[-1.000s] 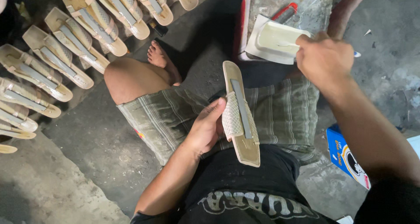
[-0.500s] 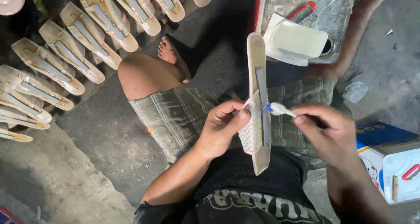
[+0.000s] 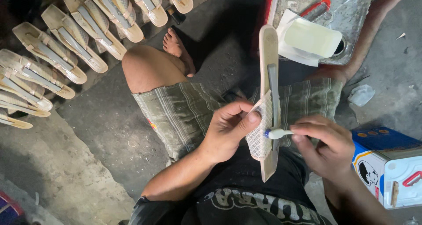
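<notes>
Left hand [image 3: 228, 130] pinches woven strap [image 3: 259, 130] on the sandal sole [image 3: 269, 53], right hand [image 3: 327, 146] fingers shut on small brush [image 3: 277, 133] beside strap; glue job prob. just begun, w/ many sandals [image 3: 79, 44] far left of sole.

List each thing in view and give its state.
Left hand: grips the sandal's woven strap.
Right hand: holds the small brush.
Small brush: tip against the strap.
Sandal: lengthways over the lap.
Pale tub: open, on the metal tray.

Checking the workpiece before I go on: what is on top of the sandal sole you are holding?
On the sandal sole lie a grey centre strip and a woven strap. The brush touches there. The left hand covers the strap's left edge.
</notes>
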